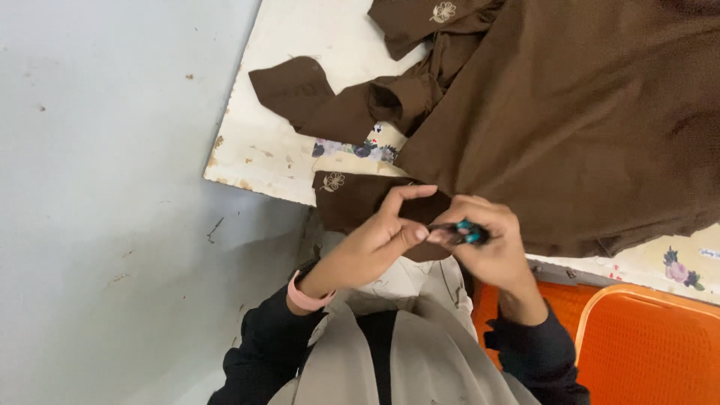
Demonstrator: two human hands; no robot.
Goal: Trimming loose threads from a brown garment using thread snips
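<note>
My left hand pinches the edge of a small brown fabric piece with a pale embroidered flower, held just off the table's near edge. Touching it on the right, my right hand is closed around a small tool with teal handles, likely thread snips, its tip at the fabric between my fingertips. A pink band sits on my left wrist. Both arms wear dark sleeves.
A large brown cloth covers most of the white worn table; more brown pieces lie at its left. An orange plastic chair stands at the lower right. Grey floor lies to the left.
</note>
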